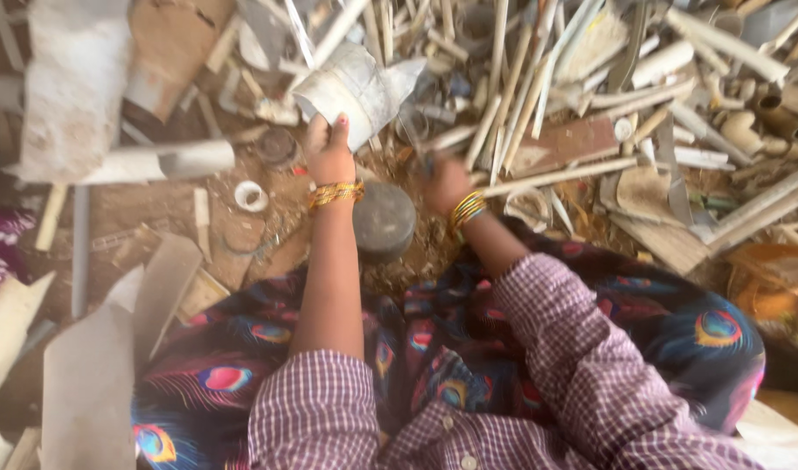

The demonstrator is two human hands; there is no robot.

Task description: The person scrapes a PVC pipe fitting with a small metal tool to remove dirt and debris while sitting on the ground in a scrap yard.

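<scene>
My left hand (328,150) grips the lower edge of a bent, dirty white sheet of plastic scrap (360,85) and holds it up over the ground. My right hand (444,181) is closed around a thin dark tool (428,162) whose shape is blurred; it is just right of the sheet. Both wrists wear gold bangles. A round dark grey stone block (383,219) sits on the ground between my forearms. My lap is covered by dark cloth with a peacock-feather print (416,339).
A heap of broken white pipes and strips (538,78) fills the top and right. A large white pipe piece (160,161) and a white ring (250,196) lie at left. Flat pale scraps (86,383) lie lower left. Sandy ground shows in between.
</scene>
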